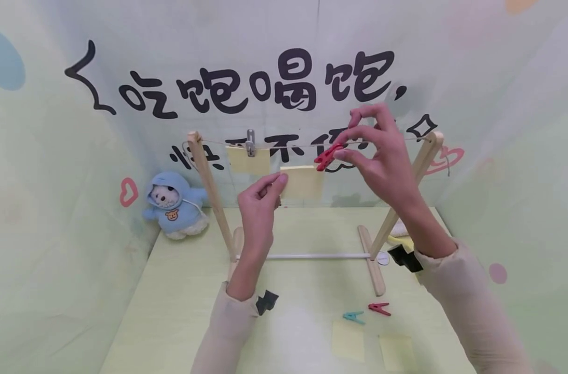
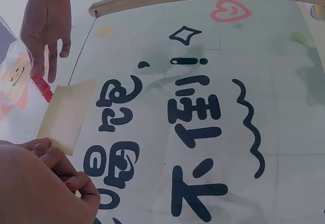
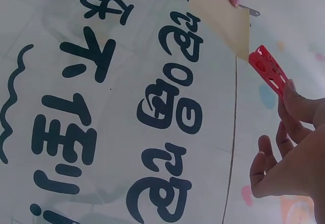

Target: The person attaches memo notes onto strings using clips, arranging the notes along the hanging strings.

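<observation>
Jutting from right grip [image 1: 387, 161], red clothespin [image 1: 327, 157]; from left grip [image 1: 258, 213], paper [image 1: 305, 184].

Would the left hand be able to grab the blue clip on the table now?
Probably not: the left hand has the yellow paper in its grip, and the blue clip lies below, on the table.

Pale walls [image 1: 55, 208], seemingly of cloth, bear bold black lettering [image 1: 295, 63] behind a light-coloured table [image 1: 172, 311].
</observation>
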### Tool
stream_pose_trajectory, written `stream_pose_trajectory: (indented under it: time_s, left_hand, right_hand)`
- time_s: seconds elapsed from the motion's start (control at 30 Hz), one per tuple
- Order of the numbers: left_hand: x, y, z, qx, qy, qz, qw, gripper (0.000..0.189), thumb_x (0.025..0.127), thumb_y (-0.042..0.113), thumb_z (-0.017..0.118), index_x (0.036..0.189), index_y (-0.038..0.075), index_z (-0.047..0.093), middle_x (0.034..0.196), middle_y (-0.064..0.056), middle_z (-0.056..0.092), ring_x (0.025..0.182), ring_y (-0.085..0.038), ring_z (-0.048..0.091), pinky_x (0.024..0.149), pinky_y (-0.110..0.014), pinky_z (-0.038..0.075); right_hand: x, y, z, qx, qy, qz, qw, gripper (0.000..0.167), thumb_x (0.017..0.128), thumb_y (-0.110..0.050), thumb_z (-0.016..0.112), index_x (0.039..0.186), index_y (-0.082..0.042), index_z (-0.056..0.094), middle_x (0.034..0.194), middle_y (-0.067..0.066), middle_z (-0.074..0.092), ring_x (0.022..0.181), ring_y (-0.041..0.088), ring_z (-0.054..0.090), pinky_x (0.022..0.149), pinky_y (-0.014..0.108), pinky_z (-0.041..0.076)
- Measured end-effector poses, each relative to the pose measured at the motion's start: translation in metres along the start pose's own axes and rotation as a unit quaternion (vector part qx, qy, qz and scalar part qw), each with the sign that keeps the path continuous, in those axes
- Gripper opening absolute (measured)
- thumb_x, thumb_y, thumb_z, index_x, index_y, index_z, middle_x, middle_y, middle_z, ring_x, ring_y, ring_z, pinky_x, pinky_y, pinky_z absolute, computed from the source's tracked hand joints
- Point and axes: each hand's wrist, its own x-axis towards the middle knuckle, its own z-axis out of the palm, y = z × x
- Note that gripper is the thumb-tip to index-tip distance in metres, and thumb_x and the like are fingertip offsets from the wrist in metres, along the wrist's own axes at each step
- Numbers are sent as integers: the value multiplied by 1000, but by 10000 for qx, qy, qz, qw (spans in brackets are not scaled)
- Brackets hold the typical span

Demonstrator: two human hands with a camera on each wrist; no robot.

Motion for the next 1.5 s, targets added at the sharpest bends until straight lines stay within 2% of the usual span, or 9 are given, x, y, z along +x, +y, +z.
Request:
stream_pose_trajectory:
  time_s: [0.17, 0.37, 0.43, 0.63, 0.73, 1.07, 1.3, 1.5]
  left_hand:
    - [9, 4, 5, -234, -154, -58, 9996, 23, 105, 14, 76, 119, -5, 79, 56, 5, 58, 49, -9, 51, 52, -19, 44]
    - [16, 5, 8, -15, -88, -32, 10000, 24, 106, 16, 75, 120, -3, 79, 51, 5, 57, 43, -8, 51, 46, -20, 43]
    - [17, 6, 9, 25, -47, -38, 10000, 24, 106, 16, 75, 121, -3, 79, 50, 5, 57, 42, -7, 50, 44, -19, 42]
    - [22, 8, 12, 87, 56, -56, 9999, 24, 106, 15, 75, 121, -3, 79, 50, 5, 56, 41, -6, 50, 43, -17, 40]
    - [23, 9, 13, 82, 95, -24, 9999, 24, 106, 15, 76, 122, -3, 79, 50, 5, 56, 41, -7, 49, 43, -17, 40]
    - [25, 7, 13, 8, 107, 32, 9999, 24, 106, 17, 75, 121, -2, 80, 50, 6, 56, 41, -6, 49, 43, -17, 39]
    - [28, 5, 13, -23, 178, 25, 9998, 23, 106, 16, 76, 120, -2, 80, 50, 5, 56, 41, -6, 49, 42, -16, 39]
    - [29, 3, 13, -75, 171, 49, 9998, 23, 106, 15, 76, 119, -2, 81, 49, 6, 55, 40, -6, 48, 42, -17, 37]
  right_hand:
    - [14, 5, 2, 35, 12, 133, 9999, 12, 90, 6, 86, 99, 10, 79, 121, 17, 55, 140, 28, 49, 124, 42, 32]
    - [28, 6, 5, 108, 100, 342, 9993, 7, 92, 7, 84, 98, 8, 81, 117, -4, 53, 135, 20, 49, 121, 40, 34]
    - [32, 8, 6, 101, 115, 355, 9993, 6, 92, 7, 83, 98, 7, 81, 116, -7, 53, 134, 19, 49, 121, 40, 34]
    - [38, 13, 13, -53, -3, 301, 9995, 6, 92, 7, 84, 97, 8, 81, 117, 12, 57, 134, 25, 48, 123, 42, 30]
    - [40, 15, 18, -108, -123, 297, 9994, 6, 92, 7, 83, 98, 7, 81, 118, 17, 57, 136, 27, 47, 125, 45, 27]
    - [42, 19, 29, -225, -530, 282, 9979, 8, 92, 4, 85, 99, 7, 81, 118, 19, 55, 133, 33, 45, 123, 51, 28]
    - [44, 17, 33, -254, -651, 113, 9975, 9, 91, 6, 86, 98, 7, 81, 115, 19, 56, 129, 34, 47, 121, 48, 30]
    - [45, 15, 33, -373, -911, 321, 9946, 12, 91, 2, 87, 101, 4, 82, 116, 17, 55, 129, 37, 48, 119, 51, 32]
